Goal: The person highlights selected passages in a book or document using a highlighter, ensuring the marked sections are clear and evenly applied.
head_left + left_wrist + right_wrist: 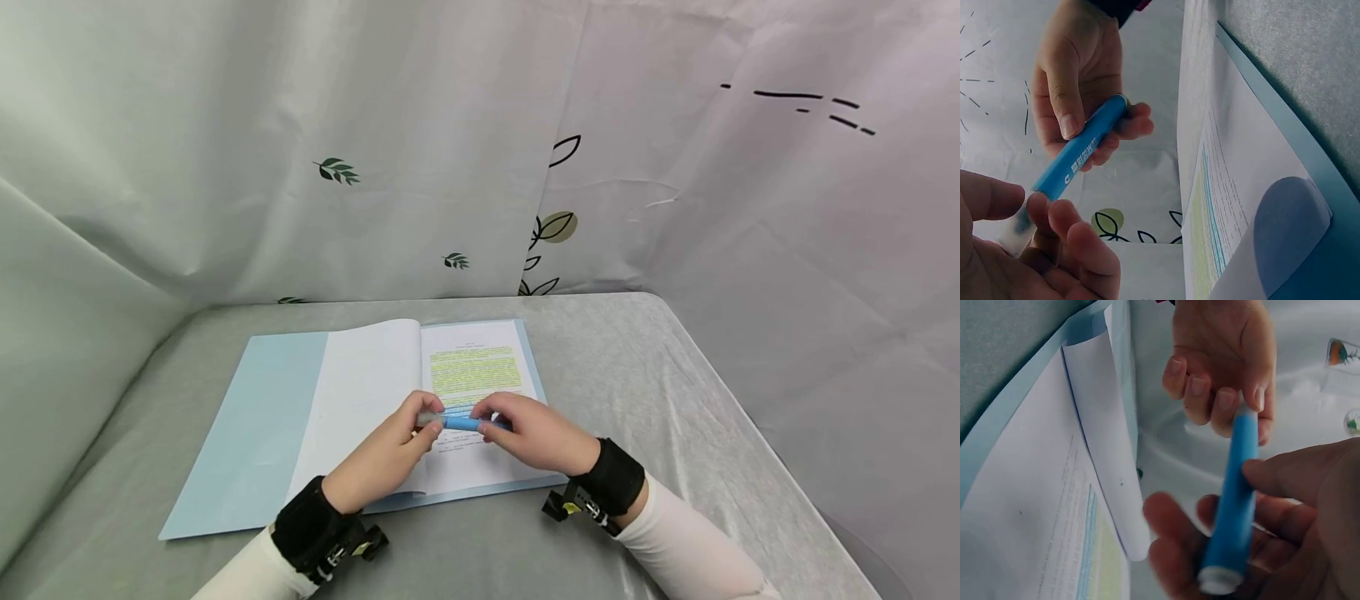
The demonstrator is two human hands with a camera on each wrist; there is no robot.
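Observation:
A blue highlighter (461, 423) is held level between both hands, over the right page of an open blue folder (281, 417). My left hand (384, 457) pinches its translucent cap (1016, 236) between thumb and fingers. The right hand (542, 433) grips the blue barrel, thumb on one side and fingers curled on the other. White lettering shows on the barrel in the left wrist view, and its pale end (1220, 580) faces the camera in the right wrist view. The printed page (480, 467) carries a yellow block of lines with blue-marked lines below it, partly hidden by the hands.
The folder lies on a grey cloth-covered table (615, 358), with a turned white sheet (367, 367) on its left side. Behind the table hangs a pale curtain (420, 125) with leaf prints. Each wrist wears a black strap (611, 477) with a small camera.

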